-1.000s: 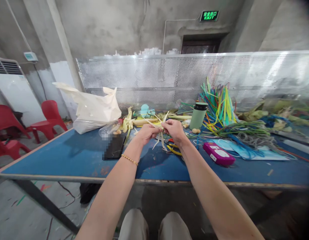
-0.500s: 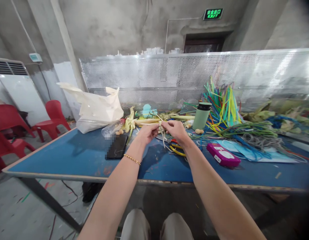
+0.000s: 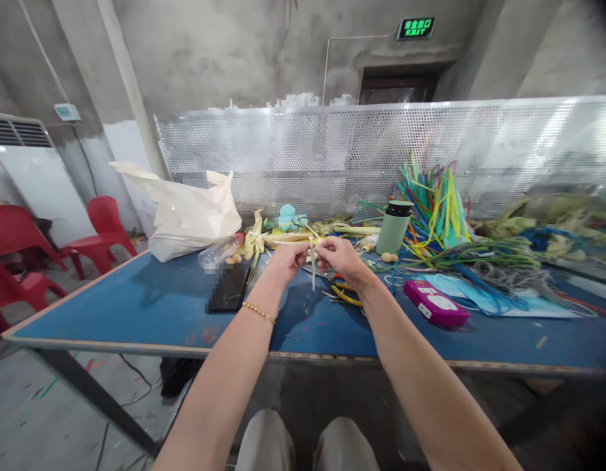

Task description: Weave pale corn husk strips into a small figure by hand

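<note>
Clock positions are read from your hands, 12 straight ahead. Your left hand (image 3: 289,261) and right hand (image 3: 339,258) meet at the dial's centre, above the blue table (image 3: 136,314), each pinching a pale strip (image 3: 313,278) between thumb and fingers; its tail hangs down between them. The table has a pale edge and a dark metal leg (image 3: 97,399) at 8 o'clock, on a grey floor (image 3: 38,425) scattered with scraps. Beyond, at 12, a perforated metal panel (image 3: 293,144) stands before a bare grey wall (image 3: 209,52). Red chairs (image 3: 104,216) stand at 9; a white air conditioner (image 3: 33,176) at 10.

Containers: at 10, a cream bag (image 3: 195,219), contents hidden; at 9, a clear bottle (image 3: 217,254) with a red cap, lying on its side, contents unclear; at 2, a green flask (image 3: 393,232) with a dark top, upright, its inside out of sight.

Writing: at 1, high on the wall, a lit green sign (image 3: 416,28) reads "EXIT" beneath "安全出口". At 4, a purple box (image 3: 435,304) carries white markings too small to read.
</note>
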Demonstrator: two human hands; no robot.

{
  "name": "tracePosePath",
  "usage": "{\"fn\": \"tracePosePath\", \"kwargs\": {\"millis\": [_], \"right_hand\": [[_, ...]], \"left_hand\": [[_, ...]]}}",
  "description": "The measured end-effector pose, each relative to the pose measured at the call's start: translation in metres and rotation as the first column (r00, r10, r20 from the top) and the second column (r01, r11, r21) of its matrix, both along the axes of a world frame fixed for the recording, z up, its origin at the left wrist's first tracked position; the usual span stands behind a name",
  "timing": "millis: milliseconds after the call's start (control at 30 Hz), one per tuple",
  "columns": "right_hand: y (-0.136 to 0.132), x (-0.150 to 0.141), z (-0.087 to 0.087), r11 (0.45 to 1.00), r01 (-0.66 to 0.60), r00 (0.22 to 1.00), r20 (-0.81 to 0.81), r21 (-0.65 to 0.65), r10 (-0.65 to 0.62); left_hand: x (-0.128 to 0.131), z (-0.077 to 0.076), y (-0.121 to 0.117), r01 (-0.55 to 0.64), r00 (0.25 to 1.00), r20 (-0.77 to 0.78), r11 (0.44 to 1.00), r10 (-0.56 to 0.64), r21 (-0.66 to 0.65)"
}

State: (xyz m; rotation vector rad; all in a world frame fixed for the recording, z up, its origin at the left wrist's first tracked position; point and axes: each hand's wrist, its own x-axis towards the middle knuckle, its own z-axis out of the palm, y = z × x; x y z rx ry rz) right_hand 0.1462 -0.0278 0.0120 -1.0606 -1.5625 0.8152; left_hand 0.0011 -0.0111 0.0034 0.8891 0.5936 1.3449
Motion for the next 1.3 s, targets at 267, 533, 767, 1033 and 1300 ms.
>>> {"fn": "tracePosePath", "kwargs": {"millis": [267, 533, 767, 1033, 1300], "right_hand": [[-0.002, 0.002, 0.000, 0.998, 0.003, 0.997, 0.072, 0.062, -0.007], [0.005, 0.005, 0.002, 0.915, 0.228, 0.942, 0.163, 0.332, -0.294], [0.011, 0.001, -0.006, 0.963, 0.118, 0.978, 0.137, 0.243, -0.155], [0.010, -0.001, -0.005, 0.941, 0.183, 0.956, 0.170, 0.285, -0.238], [0.000, -0.008, 0.002, 0.922, 0.217, 0.919, 0.250, 0.321, -0.303]], "left_hand": [[0.000, 0.006, -0.005, -0.016, 0.999, 0.028, 0.998, 0.018, -0.063], [-0.001, 0.004, -0.002, -0.027, 0.998, 0.048, 0.994, 0.032, -0.101], [0.002, 0.003, -0.004, 0.003, 1.000, 0.007, 0.998, -0.002, -0.060], [0.006, -0.001, -0.004, -0.105, 0.989, -0.092, 0.990, 0.113, 0.097], [0.007, -0.003, 0.000, -0.137, 0.986, -0.084, 0.987, 0.144, 0.086]]}}
